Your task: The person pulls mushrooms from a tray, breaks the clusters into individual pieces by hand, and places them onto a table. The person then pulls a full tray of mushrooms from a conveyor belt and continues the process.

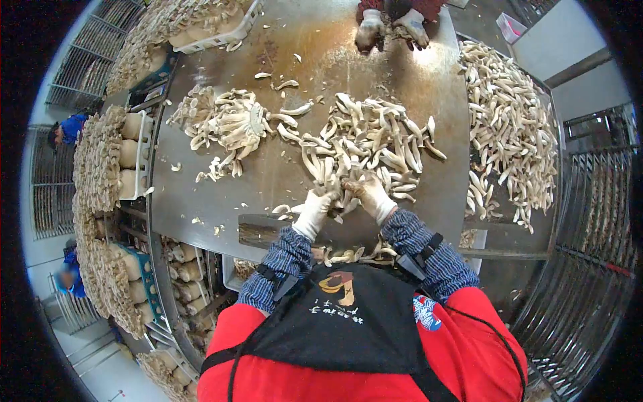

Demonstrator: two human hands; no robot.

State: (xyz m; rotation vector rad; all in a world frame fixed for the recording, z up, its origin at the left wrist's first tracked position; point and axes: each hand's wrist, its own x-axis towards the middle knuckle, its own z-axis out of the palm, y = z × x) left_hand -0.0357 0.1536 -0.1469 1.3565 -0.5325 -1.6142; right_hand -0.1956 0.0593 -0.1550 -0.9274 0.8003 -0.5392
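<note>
A pile of king oyster mushrooms [365, 137] lies on the metal table in front of me. My left hand [315, 209], in a white work glove, is closed at the pile's near edge, its fingers around mushroom stems. My right hand [370, 193], gloved too with dirty fingertips, is closed close beside it on mushrooms. The fingers hide part of what they grip. Up and left of the pile sits an unseparated mushroom cluster [244, 124]. Small mushroom pieces are scattered near my left wrist, and several mushrooms [355, 256] lie against my apron at the table edge.
A co-worker's gloved hands [392, 30] rest at the table's far side. On the right stands a bin full of loose mushrooms [509, 120]. Crates of mushroom blocks [134, 157] line the left, with a white crate [224, 33] at the far left corner. A dark slot [261, 231] breaks the near tabletop.
</note>
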